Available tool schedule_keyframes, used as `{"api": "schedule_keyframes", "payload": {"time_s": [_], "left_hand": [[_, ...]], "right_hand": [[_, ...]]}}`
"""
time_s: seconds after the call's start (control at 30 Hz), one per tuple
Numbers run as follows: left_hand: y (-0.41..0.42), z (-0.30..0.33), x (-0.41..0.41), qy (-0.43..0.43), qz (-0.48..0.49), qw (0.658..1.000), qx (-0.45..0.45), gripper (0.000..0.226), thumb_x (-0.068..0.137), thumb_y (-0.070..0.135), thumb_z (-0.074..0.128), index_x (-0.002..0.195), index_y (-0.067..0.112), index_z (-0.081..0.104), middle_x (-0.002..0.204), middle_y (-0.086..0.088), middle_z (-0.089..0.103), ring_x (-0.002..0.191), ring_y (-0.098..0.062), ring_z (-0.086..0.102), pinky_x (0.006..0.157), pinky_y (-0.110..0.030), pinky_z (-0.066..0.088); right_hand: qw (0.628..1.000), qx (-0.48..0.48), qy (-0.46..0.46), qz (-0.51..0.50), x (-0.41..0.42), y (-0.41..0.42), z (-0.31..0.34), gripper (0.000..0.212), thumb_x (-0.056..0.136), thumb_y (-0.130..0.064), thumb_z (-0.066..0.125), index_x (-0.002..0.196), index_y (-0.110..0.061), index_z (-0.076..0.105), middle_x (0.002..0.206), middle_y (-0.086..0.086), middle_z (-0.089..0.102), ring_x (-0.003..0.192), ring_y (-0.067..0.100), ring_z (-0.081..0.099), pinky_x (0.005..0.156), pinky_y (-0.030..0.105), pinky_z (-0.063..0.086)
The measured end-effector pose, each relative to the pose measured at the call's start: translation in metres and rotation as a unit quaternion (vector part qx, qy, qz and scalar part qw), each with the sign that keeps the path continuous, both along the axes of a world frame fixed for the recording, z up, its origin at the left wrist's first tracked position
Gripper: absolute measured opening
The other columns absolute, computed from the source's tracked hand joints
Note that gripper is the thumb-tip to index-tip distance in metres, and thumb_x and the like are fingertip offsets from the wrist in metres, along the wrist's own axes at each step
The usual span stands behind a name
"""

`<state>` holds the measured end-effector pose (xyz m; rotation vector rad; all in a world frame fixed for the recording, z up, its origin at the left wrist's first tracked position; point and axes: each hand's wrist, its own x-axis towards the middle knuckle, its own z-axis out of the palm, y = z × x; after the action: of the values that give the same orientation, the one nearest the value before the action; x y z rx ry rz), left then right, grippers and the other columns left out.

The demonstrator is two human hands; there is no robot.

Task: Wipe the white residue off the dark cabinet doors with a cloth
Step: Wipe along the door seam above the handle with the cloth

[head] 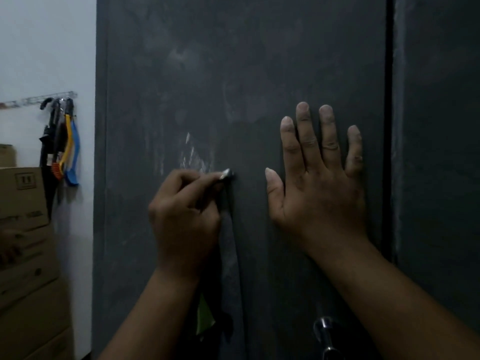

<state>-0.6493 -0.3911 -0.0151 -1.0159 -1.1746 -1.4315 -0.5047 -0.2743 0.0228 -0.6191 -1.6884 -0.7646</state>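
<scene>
A dark cabinet door fills the view, smeared with faint white residue near its middle. My left hand grips a dark cloth and presses its bunched tip against the door just below the white streaks; the rest of the cloth hangs down past my wrist, with a green patch showing low down. My right hand rests flat on the door with fingers spread, to the right of the cloth. A second dark door stands to the right beyond a vertical gap.
A metal door knob shows at the bottom under my right forearm. On the white wall at left, brushes hang from a rail above stacked cardboard boxes.
</scene>
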Motion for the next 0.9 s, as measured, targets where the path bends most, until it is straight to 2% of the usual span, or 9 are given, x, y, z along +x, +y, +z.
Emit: {"api": "schedule_keyframes", "payload": {"time_s": [0.1,0.23,0.33,0.5,0.57,0.67,0.77,0.9], "left_hand": [[-0.007,-0.003,-0.014,-0.04,0.0,0.999,0.018,0.02,0.087,0.002,0.075,0.101,0.014,0.083,0.087,-0.003,0.069,0.076,-0.013,0.062,0.073,-0.007,0.042],[-0.008,0.033,-0.025,-0.082,0.016,0.996,0.044,0.016,0.088,0.01,0.078,0.102,0.017,0.082,0.088,0.002,0.067,0.079,-0.011,0.062,0.074,0.0,0.036],[-0.009,0.034,-0.026,-0.071,0.004,0.997,0.029,0.016,0.088,0.01,0.078,0.102,0.018,0.082,0.089,0.004,0.068,0.08,-0.01,0.064,0.074,-0.002,0.04],[-0.017,-0.006,-0.028,-0.065,-0.01,0.998,0.016,0.02,0.087,0.007,0.076,0.101,0.02,0.081,0.088,0.003,0.069,0.077,-0.007,0.064,0.073,-0.006,0.044],[-0.021,0.001,-0.033,-0.08,-0.015,0.996,0.018,0.02,0.089,0.011,0.077,0.104,0.025,0.079,0.09,0.004,0.07,0.079,-0.008,0.066,0.075,-0.009,0.048],[-0.023,0.031,-0.041,-0.109,0.0,0.993,0.039,0.017,0.091,0.019,0.079,0.107,0.022,0.081,0.095,0.0,0.074,0.085,-0.013,0.069,0.081,-0.019,0.053],[-0.021,0.05,-0.041,-0.106,0.003,0.994,0.037,0.016,0.09,0.019,0.079,0.106,0.019,0.082,0.096,0.001,0.074,0.086,-0.011,0.069,0.077,-0.004,0.044],[-0.013,0.025,-0.025,-0.043,0.009,0.999,0.007,0.024,0.086,0.002,0.075,0.103,0.018,0.082,0.09,0.001,0.07,0.08,-0.005,0.061,0.075,-0.002,0.04]], "right_hand": [[1.0,-0.002,0.008,-0.003,-0.005,-0.003,0.0,0.076,0.103,-0.05,0.027,0.165,-0.012,0.007,0.173,0.012,-0.005,0.159,0.036,-0.006,0.124,0.065,0.001],[1.0,-0.003,0.021,-0.004,-0.016,-0.008,0.001,0.076,0.101,-0.052,0.029,0.165,-0.014,0.013,0.173,0.013,-0.003,0.158,0.04,-0.005,0.122,0.068,-0.001],[1.0,0.0,0.015,-0.014,-0.02,-0.008,0.0,0.078,0.102,-0.056,0.028,0.165,-0.015,0.01,0.172,0.013,-0.004,0.158,0.04,-0.006,0.122,0.069,0.0],[1.0,0.008,0.012,-0.014,-0.02,-0.006,-0.001,0.08,0.102,-0.06,0.03,0.165,-0.016,0.009,0.173,0.013,-0.004,0.158,0.04,-0.005,0.122,0.069,0.002],[1.0,0.008,0.015,-0.014,-0.021,-0.006,-0.001,0.079,0.101,-0.061,0.028,0.165,-0.018,0.009,0.173,0.012,-0.004,0.158,0.039,-0.005,0.122,0.068,0.002],[1.0,0.002,0.023,-0.01,-0.023,-0.008,-0.002,0.079,0.101,-0.061,0.025,0.165,-0.019,0.008,0.173,0.012,-0.004,0.158,0.038,-0.005,0.123,0.068,0.003],[0.999,-0.002,0.032,-0.001,-0.026,-0.009,-0.003,0.079,0.101,-0.061,0.027,0.165,-0.019,0.009,0.173,0.012,-0.004,0.158,0.038,-0.005,0.123,0.067,0.002],[0.999,-0.003,0.038,-0.001,-0.028,-0.009,-0.003,0.079,0.101,-0.06,0.028,0.165,-0.019,0.009,0.173,0.012,-0.003,0.158,0.039,-0.005,0.123,0.066,0.001]]}}
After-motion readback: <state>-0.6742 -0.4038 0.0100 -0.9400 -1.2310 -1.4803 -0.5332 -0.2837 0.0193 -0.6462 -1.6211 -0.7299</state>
